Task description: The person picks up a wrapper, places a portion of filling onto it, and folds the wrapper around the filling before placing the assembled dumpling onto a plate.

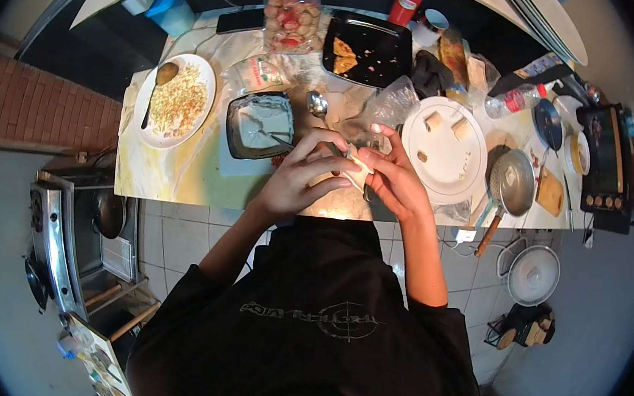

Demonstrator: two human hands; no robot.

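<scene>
**Folding the wrapper shut over the counter's edge**

I judge I am in the middle of folding — a small pale piece of dough (358,168) sits pinched between both my hands, just above the near edge of the counter (181,177). My left hand (306,172) curls around it from the left, fingers bent and closed on the wrapper, thumb tucked under. My right hand (394,176) meets it from the other side, fingertips pressed together on the top fold; neither hand is spread open, both grip the same piece. The next move, as I read it, calls for light, even pressure along the seam, so the thin sheet does not tear or let anything out.

Just beyond my left hand stands a dark square bowl (260,125) of pale creamy stuff, with an utensil resting in it, and a metal spoon (317,105) lies beside it on the counter. Just past my right hand is a white plate (443,153) carrying a few small pale pieces; crumpled clear plastic (391,102) lies between it and the spoon. Farther left, a white plate of shredded food (177,100) holds a dark spoon. At the back sit a black tray (369,50) with two orange-brown pieces, a clear bag of round pink and pale bits (292,20) and a red bottle (407,0). Off to the right — a small pan with a wooden handle (509,186).
</scene>
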